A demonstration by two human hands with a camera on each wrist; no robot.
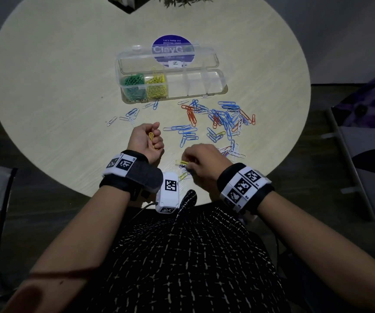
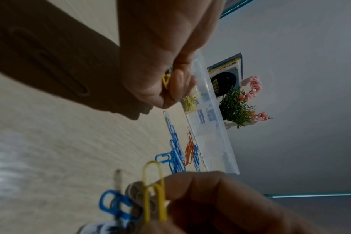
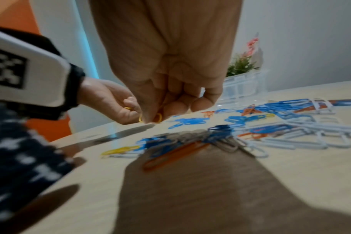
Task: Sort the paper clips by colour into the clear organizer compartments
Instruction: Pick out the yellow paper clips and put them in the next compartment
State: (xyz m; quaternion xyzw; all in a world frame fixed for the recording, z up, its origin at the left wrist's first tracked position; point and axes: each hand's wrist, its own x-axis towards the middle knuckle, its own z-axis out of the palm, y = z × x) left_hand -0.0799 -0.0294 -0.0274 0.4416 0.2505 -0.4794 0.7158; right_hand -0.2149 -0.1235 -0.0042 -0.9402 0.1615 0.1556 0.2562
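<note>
Head view: round pale desk (image 1: pixel 46 91). The clear organizer (image 1: pixel 173 84) lies open past the hands; the leftmost compartment holds green clips (image 1: pixel 133 85), the next holds yellow clips (image 1: pixel 157 85), and the rest look bare. A blue round sticker (image 1: pixel 173 50) shows through the lid: "Let's keep our pantries clean" and part of "ClayG"; smaller print is unreadable. Loose clips (image 1: pixel 218 118), blue, orange and white, lie scattered between organizer and hands. The left hand (image 1: pixel 147 140) is palm-up with fingers curled, grip on a yellow clip (image 1: pixel 152 138). The right hand (image 1: pixel 204 162) is knuckles-up, its fingertips hidden from here, over yellow clips at the near edge.

Left wrist view: the left hand's fingers (image 2: pixel 178 82) curl round the yellow clip, mostly hidden. The right hand's fingertips pinch a second yellow clip (image 2: pixel 154 190), blurred. A book cover (image 2: pixel 224 76) reads "INVESTING101", beside a plant (image 2: pixel 238 106) with pink flowers.

Right wrist view: motion-blurred. The right hand's grip pinches the second yellow clip just above the desk; its shadow hides several clips beneath.
</note>
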